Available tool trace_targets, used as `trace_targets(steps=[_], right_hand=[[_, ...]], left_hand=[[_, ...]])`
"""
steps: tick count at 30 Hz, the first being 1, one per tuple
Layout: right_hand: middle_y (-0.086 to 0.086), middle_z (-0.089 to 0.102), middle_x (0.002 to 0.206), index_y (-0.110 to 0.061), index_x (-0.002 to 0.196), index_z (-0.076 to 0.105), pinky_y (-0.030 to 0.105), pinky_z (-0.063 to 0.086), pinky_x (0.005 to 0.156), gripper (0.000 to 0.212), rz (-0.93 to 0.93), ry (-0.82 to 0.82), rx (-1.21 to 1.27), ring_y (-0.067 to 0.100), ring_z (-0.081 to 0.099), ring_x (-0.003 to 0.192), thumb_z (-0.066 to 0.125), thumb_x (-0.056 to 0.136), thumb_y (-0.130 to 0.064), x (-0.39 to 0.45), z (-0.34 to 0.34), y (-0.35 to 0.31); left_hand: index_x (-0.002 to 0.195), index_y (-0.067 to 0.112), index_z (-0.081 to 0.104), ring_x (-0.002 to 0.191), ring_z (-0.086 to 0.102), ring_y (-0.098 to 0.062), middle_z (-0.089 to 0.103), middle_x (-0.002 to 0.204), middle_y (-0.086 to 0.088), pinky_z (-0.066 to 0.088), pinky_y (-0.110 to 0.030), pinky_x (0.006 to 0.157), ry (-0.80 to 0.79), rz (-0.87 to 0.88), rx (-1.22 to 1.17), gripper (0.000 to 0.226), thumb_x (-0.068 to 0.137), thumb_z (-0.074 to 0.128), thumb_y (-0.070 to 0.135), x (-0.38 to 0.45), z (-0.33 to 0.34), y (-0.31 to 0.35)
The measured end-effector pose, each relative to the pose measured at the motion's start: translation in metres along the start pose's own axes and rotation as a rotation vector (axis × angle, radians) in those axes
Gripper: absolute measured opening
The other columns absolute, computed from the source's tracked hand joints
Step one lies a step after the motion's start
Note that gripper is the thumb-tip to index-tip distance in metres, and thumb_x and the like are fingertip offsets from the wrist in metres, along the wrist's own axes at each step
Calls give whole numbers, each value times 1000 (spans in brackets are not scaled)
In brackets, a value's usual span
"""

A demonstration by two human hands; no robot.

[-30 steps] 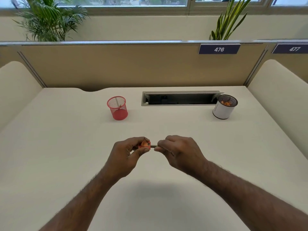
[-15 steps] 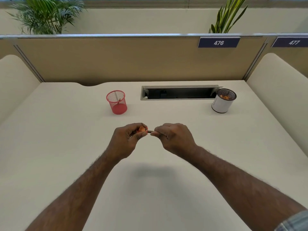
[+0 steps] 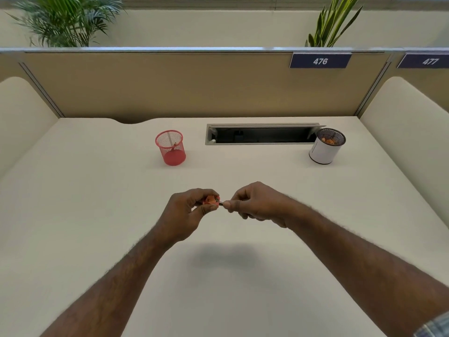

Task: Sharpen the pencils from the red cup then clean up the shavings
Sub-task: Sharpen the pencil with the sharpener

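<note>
I count two hands [image 3: 184, 215] [image 3: 257, 203], one sharpener [image 3: 211, 200], one pencil [image 3: 220, 203], two cups, red [image 3: 170, 147] and white [image 3: 325, 148], two plants [image 3: 68, 20] [image 3: 332, 20], two number plates [image 3: 320, 61] [image 3: 425, 61].

Both hands are hovering over the middle of the desk [image 3: 73, 215], the left hand [image 3: 184, 215] pinching a sharpener [image 3: 211, 200], the right hand [image 3: 257, 204] just right of it gripping a pencil [image 3: 221, 203]. Behind them, a mesh cup [image 3: 170, 147] is standing left of the cable slot [image 3: 262, 134], and a second cup [image 3: 326, 145] is sitting at the slot's right end.
</note>
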State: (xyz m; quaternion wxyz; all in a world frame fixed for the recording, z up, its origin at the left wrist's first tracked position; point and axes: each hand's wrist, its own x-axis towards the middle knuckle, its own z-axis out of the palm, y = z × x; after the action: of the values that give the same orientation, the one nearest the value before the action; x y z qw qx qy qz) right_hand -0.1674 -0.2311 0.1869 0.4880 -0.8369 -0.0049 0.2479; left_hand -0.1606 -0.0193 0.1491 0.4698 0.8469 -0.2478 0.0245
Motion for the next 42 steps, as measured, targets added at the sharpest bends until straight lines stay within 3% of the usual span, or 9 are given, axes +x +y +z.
trace_targets(steps=[4,7,11,17,20,27,34,38,42], right_hand=[[-8,64,68,-19,83,71,24,44,52,20,-344,284,-366,6,52,58,70,85,-39,-1,13,8],[-6,62,67,-21,81,69,28,41,43,29,-653,536,-749,15,52,55,54,92,-43,-2,21,19],[-4,54,56,-17,74,66,28,35,37,36,-712,565,-751,20,43,47,48,93,-42,0,24,23],[-4,33,46,-12,58,52,29,23,41,40,-645,443,-540,18,25,44,58,93,-31,-3,24,17],[13,39,46,-1,60,57,30,22,43,42,-534,320,-368,16,22,45,62,93,-27,-3,23,17],[-7,49,49,-15,72,73,21,30,45,28,-44,41,-30,10,36,46,66,91,-35,-9,11,3],[-6,44,50,-15,74,61,15,16,35,32,401,-361,438,4,22,38,54,97,-37,-4,2,12],[-6,46,50,-13,76,59,13,20,30,32,443,-442,545,3,28,33,51,98,-36,-3,3,17],[-3,57,58,-11,85,64,15,27,36,28,269,-293,322,4,38,40,61,93,-38,-9,7,12]], left_hand=[[100,16,71,84,66,-5,69,96,16,47,-8,75,36,2,-27,18,85,71,8,-5,-4,-1],[102,20,70,86,67,-4,69,99,17,48,-9,78,62,18,-47,21,84,71,8,-6,-5,0],[103,22,69,88,67,-4,69,100,18,49,-10,78,62,16,-68,22,84,69,12,-8,-5,0],[101,18,71,86,68,-7,70,97,15,51,-13,78,41,6,-69,18,83,67,16,-8,-5,-1],[101,15,71,86,68,-12,72,93,9,54,-20,79,24,6,-84,18,84,68,16,-8,-4,-3],[101,15,71,86,68,-11,73,92,9,52,-18,78,-23,20,-84,17,84,69,14,-11,0,-5],[101,14,71,88,67,-7,72,95,12,48,-12,79,-70,57,-63,19,84,71,7,-13,1,-2],[101,14,71,85,66,-6,70,93,15,47,-12,77,-98,69,-39,18,84,71,8,-12,0,-1],[101,15,71,86,66,-9,71,93,12,48,-15,78,-90,52,-38,18,85,71,9,-14,-1,-4]])
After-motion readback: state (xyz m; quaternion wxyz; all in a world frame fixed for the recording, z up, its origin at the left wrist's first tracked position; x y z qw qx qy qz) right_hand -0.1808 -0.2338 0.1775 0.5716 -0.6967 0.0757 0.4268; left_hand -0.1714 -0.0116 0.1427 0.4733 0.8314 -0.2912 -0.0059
